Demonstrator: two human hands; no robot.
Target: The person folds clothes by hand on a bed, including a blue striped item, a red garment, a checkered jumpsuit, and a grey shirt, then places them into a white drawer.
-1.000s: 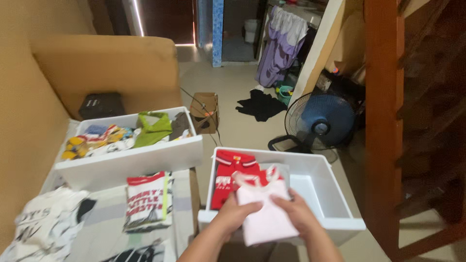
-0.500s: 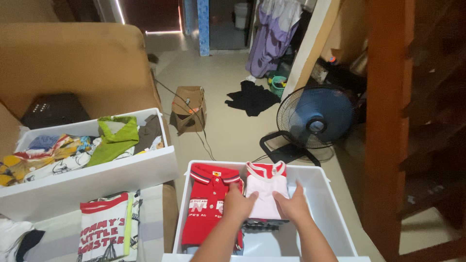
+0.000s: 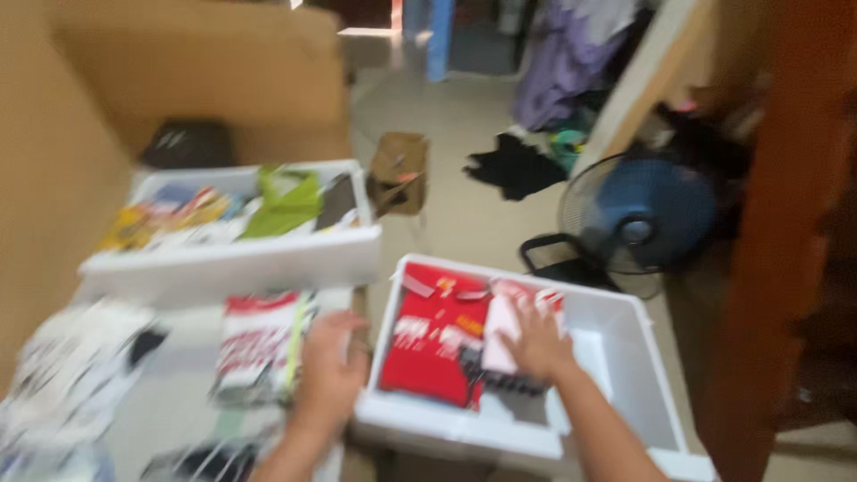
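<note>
Pink folded top (image 3: 502, 332) lies under the right hand's (image 3: 536, 344) flat, spread fingers; the left hand (image 3: 328, 370) reaches open toward the folded white-and-red shirt (image 3: 257, 344), just left.

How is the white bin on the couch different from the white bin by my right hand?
The couch bin is crammed with jumbled, many-coloured clothes; the near bin holds flat folded pieces, a red shirt and a pink top, with its right half bare. The right hand rests in the near bin only. Both are white and rectangular.

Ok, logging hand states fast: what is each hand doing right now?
Left hand: open, reaching at the folded red-and-white shirt.
Right hand: open, flat on the pink garment.
</note>
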